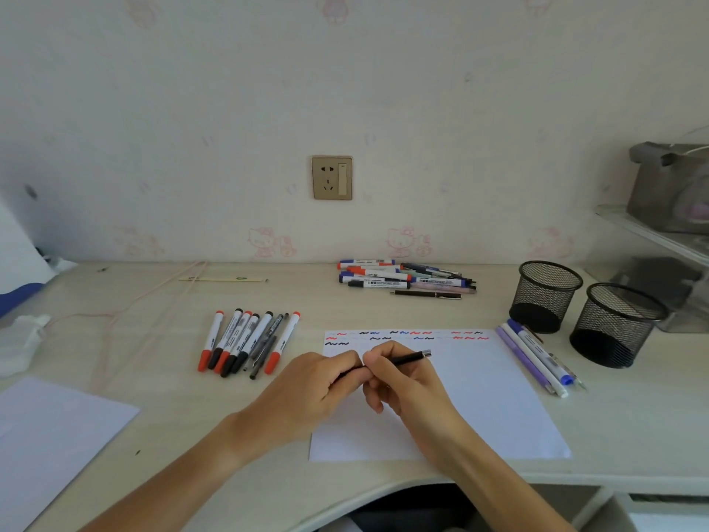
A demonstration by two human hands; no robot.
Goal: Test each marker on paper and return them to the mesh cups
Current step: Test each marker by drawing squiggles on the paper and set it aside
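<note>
While both hands, left hand, right hand, grip one black pen over paper, two mesh cups, seven markers

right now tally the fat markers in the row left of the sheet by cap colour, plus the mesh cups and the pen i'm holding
red-capped markers: 3
black-capped markers: 3
mesh cups: 2
black pen: 1
total: 9

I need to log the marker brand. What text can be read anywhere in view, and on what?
"WHITEBOARD": on the barrels of the markers in the far pile; the rest of their print is too small to read.
Labels on the row of markers by the paper: blurred, unreadable.
Paper: only coloured squiggles, no words.
</note>
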